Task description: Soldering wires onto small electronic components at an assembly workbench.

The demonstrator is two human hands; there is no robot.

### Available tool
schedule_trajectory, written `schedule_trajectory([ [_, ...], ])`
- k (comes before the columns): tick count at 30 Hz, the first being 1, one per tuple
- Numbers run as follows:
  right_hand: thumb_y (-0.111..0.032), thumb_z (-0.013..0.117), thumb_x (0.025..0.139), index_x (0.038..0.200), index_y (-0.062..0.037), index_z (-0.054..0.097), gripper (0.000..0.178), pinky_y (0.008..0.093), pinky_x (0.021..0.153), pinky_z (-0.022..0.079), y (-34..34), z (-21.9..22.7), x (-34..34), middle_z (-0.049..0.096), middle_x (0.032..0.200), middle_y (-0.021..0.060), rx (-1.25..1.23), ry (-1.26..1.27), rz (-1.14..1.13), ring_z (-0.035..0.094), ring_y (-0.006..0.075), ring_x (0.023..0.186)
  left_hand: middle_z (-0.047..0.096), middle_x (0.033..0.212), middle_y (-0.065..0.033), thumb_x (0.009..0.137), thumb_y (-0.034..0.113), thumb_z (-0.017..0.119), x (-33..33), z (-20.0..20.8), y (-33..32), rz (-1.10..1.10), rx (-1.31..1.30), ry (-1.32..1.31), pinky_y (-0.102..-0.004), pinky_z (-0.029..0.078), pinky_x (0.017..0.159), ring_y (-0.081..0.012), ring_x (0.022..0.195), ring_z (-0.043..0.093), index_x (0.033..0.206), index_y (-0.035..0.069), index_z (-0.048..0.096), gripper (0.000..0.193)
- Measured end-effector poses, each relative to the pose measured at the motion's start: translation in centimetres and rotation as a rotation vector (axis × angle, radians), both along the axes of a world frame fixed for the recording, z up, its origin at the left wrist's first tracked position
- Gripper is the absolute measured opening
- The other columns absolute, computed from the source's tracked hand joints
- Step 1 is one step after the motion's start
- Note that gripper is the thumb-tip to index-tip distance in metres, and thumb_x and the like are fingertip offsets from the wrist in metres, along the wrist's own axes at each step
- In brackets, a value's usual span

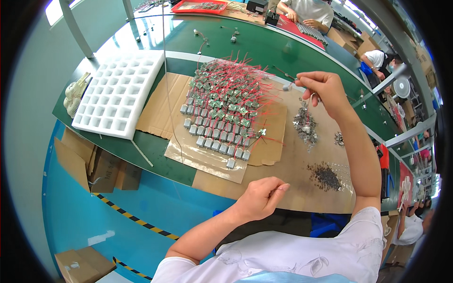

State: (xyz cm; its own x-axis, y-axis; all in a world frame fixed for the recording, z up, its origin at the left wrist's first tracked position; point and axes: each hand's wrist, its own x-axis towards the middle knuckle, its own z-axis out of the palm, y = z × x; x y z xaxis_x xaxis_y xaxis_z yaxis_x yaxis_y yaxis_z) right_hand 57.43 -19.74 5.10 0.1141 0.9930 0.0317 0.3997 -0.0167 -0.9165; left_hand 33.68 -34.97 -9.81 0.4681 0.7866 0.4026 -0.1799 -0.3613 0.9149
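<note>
My right hand (328,92) is raised over the right side of the bench, thumb and fingers pinched together. A small grey metal part (287,87), somewhat blurred, shows right at its fingertips. My left hand (262,198) is closed by the bench's near edge; something thin and tiny pokes from its fingertips, too small to name. Between the hands and to the left, rows of small silver motors (214,145) stand on cardboard, the farther ones topped with green circuit boards (219,96) and red wires. Below my right hand lies a heap of small metal parts (306,125).
A pile of small dark pieces (324,177) lies near the front edge, with a smaller metal pile (339,138) beyond it. A white foam tray (118,94) with square pockets rests at the left. Across the bench, a person (311,14) works beside a red tray (199,6).
</note>
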Motion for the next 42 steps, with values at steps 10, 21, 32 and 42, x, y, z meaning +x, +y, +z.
schedule_trajectory([
  [10,-0.013,0.072,0.092,0.115,0.0087,0.072,0.032,0.0223,0.044,0.047,7.9,0.7,-4.4,0.078,0.099,0.0163,-0.065,-0.102,0.161,0.073,0.0135,0.064,0.059,0.074,-0.0157,0.096,0.006,0.068,0.1,0.1,-0.6,0.018,0.110,-0.026,-0.0429,0.049,0.057,-0.0355,0.063,0.060,0.091,0.000,0.061,0.011],
  [21,-0.048,0.074,0.092,0.138,0.0066,0.052,0.075,0.0359,0.085,0.061,30.1,6.5,-28.4,0.059,0.138,0.0256,0.158,0.056,0.419,0.068,0.0305,0.112,0.054,0.071,-0.0128,0.096,0.010,0.068,0.9,-0.7,-1.1,0.166,0.206,0.103,-0.0441,0.048,0.052,-0.0352,0.059,0.058,0.085,0.002,0.054,0.019],
  [32,-0.031,0.082,0.085,0.132,0.0056,0.063,0.063,0.0353,0.101,0.054,28.4,-3.2,-22.0,0.070,0.126,0.0224,0.488,-0.052,0.359,0.070,0.0267,0.116,0.053,0.071,-0.0119,0.097,0.012,0.067,0.5,0.6,-0.6,0.162,0.264,0.120,-0.0424,0.049,0.052,-0.0337,0.058,0.057,0.083,0.003,0.053,0.022],
  [42,-0.001,0.069,0.096,0.126,0.0030,0.066,0.030,0.0299,0.098,0.055,6.5,-1.5,-11.2,0.071,0.124,0.0145,0.457,0.034,0.294,0.068,0.0189,0.116,0.063,0.078,-0.0149,0.092,0.018,0.074,0.8,0.2,-0.9,0.110,0.196,0.106,-0.0420,0.053,0.057,-0.0343,0.065,0.065,0.093,0.000,0.059,0.024],
])
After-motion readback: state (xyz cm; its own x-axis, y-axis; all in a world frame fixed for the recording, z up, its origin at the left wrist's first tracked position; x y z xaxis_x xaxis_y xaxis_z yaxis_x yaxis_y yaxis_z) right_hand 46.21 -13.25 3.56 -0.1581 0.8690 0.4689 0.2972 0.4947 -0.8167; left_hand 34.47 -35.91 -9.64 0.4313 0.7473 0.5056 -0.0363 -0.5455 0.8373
